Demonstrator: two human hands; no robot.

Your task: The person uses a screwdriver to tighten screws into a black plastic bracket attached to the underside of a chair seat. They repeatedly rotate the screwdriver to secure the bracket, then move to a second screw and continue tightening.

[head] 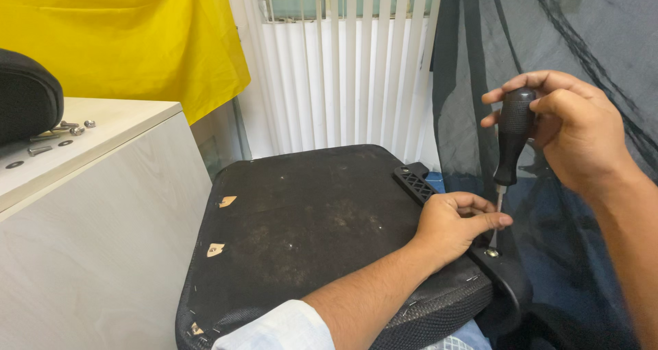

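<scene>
A: Start with what is nearest. How many hands?

B: Two, both the person's own. The left hand [454, 223] lies on the right edge of one seat pad [308, 233], which is turned underside up, black and dusty. Its fingers are curled, and thumb and forefinger pinch the thin shaft of one screwdriver [513, 138] just above the tip.

A: And the tip?

B: It stands upright on one screw [491, 252] set in a black bracket [504, 275] at the pad's edge.

A: The right hand?

B: The right hand [572, 131] is higher, wrapped loosely round the top of the black handle, fingers bent over it, not spread.

A: Anything else on the pad?

B: Three small torn spots showing pale material along its left side, and one black ribbed plastic piece [415, 182] at the far right corner.

A: To the left?

B: One pale worktop [123, 117]. On it lie a few loose screws and washers [58, 134], too small to count surely, beside one black cushion [27, 96].

A: Farther back?

B: Dark mesh [480, 62] hangs on the right, behind the hands. One yellow cloth [137, 35] hangs on the left, and white vertical blinds [343, 69] cover the window.
</scene>
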